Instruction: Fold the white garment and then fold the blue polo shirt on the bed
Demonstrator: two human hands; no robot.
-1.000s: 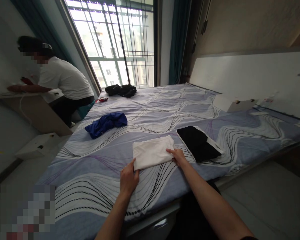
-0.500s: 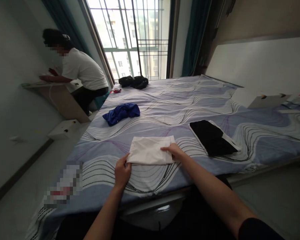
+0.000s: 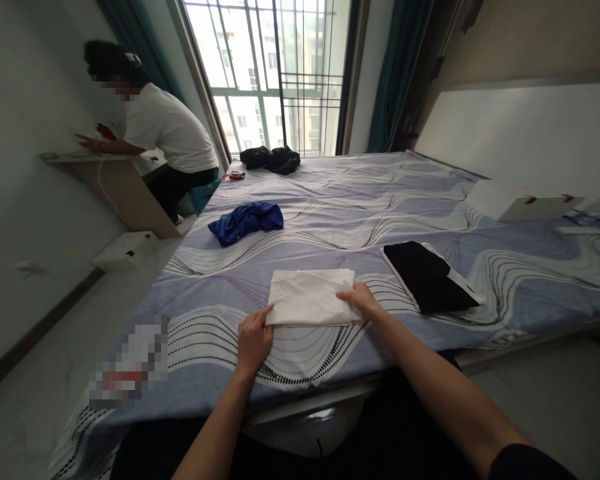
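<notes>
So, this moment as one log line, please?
left hand: at folded white cloth, left edge | right hand: on its right end | black cloth: to the right | blue cloth: crumpled

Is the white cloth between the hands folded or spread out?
Folded: the white rectangular cloth shows layered edges, with the left hand and right hand at its ends.

Daylight from window (image 3: 260, 73) near 12 o'clock; panes washed almost white. Room otherwise dim. Floor (image 3: 30, 380) murky at 8, small glare at 6. Headboard (image 3: 520, 127) dull grey at 2. Wide-lens stretching, soft edges; pixelated patches at 8 and 10.
</notes>
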